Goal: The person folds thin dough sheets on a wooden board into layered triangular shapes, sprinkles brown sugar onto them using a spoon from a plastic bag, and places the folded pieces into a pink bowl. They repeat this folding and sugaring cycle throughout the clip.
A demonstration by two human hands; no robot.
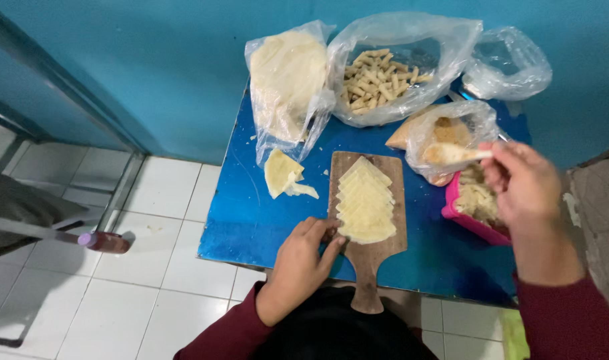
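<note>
A wooden paddle board (373, 248) lies on the blue table (251, 220) and carries a row of overlapping pale dough wrappers (365, 202). My left hand (299, 265) rests on the board's left edge, fingertips touching the nearest wrapper. My right hand (526, 187) holds a pale spoon (451, 155) heaped with filling above a pink tub (464, 219) of shredded filling at the right.
At the back stand plastic bags: one with a stack of wrappers (288, 83), one with rolled pieces (381, 79), an empty-looking one (508, 63), and one with crumbs (451, 133). A loose wrapper (282, 175) lies on the table. White floor tiles lie to the left.
</note>
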